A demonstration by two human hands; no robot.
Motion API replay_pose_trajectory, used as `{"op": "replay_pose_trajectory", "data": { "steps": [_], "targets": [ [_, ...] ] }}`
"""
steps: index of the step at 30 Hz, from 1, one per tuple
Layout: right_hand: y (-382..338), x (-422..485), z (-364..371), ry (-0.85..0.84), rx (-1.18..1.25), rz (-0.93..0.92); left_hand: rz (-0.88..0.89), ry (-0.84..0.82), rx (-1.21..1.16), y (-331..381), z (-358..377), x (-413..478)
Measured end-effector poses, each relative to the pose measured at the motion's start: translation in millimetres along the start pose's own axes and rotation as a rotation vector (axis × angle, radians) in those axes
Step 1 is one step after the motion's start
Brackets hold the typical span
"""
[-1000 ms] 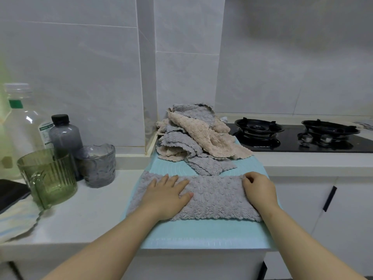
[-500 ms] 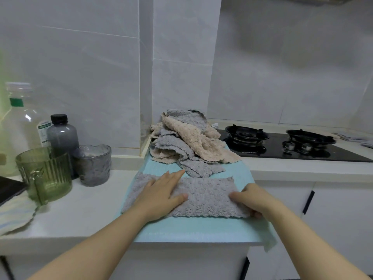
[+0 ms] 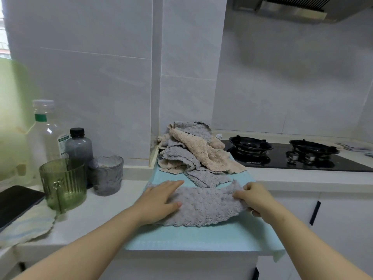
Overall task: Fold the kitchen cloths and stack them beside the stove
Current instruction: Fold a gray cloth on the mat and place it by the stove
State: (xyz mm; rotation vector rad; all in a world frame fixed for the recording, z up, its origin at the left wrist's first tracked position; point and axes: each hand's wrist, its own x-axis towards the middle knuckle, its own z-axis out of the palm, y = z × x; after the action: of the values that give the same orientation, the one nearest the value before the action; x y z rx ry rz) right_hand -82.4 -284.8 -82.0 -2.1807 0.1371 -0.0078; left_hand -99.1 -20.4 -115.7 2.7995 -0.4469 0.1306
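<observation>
Head view: grey cloth on the mat, 6 o'clock of the pile. Left hand presses its 9 o'clock end flat; right hand pinches the lifted 3 o'clock end. Mid-fold, I judge; next, carry that end over evenly.

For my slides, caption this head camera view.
Left hand presses a grey cloth flat on the blue mat while the right hand grips its right end.
</observation>
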Motion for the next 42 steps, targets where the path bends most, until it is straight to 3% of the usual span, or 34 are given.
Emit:
{"op": "replay_pose_trajectory", "data": {
  "steps": [2,4,8,10,13,17,21,24,30,36,40,42],
  "targets": [
    [-13,0,6,-0.011,0.028,-0.017,0.015,-0.149,0.115,-10,0,-8],
    [-26,-2,13,-0.017,0.057,-0.033,0.030,-0.154,0.037,-18,7,-14],
    [-56,-6,32,-0.033,0.094,-0.129,-0.142,0.134,-0.852,-31,9,-18],
    [-73,-11,45,-0.056,0.143,-0.185,-0.202,0.259,-1.034,-34,7,-19],
    [-97,-23,66,-0.186,0.201,-0.244,-0.247,0.345,-1.115,-34,5,-18],
    [-107,-30,84,-0.499,0.272,-0.183,-0.203,0.312,-1.108,-37,5,-16],
    [-88,-17,90,-0.248,0.290,-0.232,-0.230,0.332,-1.086,-36,1,-19],
    [-61,-10,95,-0.073,0.155,-0.309,-0.238,0.297,-1.093,-39,3,-19],
    [-23,-5,111,-0.079,-0.012,-0.337,-0.285,0.311,-0.994,-41,7,-14],
    [-16,-5,114,-0.072,-0.061,-0.395,-0.392,0.326,-0.692,-35,3,-13],
    [-23,-6,105,-0.101,0.093,-0.320,-0.495,0.320,-0.538,-31,-17,-5],
    [-34,-4,100,-0.017,0.147,-0.344,-0.374,0.420,-0.362,-26,-28,-2]
  ]
}}
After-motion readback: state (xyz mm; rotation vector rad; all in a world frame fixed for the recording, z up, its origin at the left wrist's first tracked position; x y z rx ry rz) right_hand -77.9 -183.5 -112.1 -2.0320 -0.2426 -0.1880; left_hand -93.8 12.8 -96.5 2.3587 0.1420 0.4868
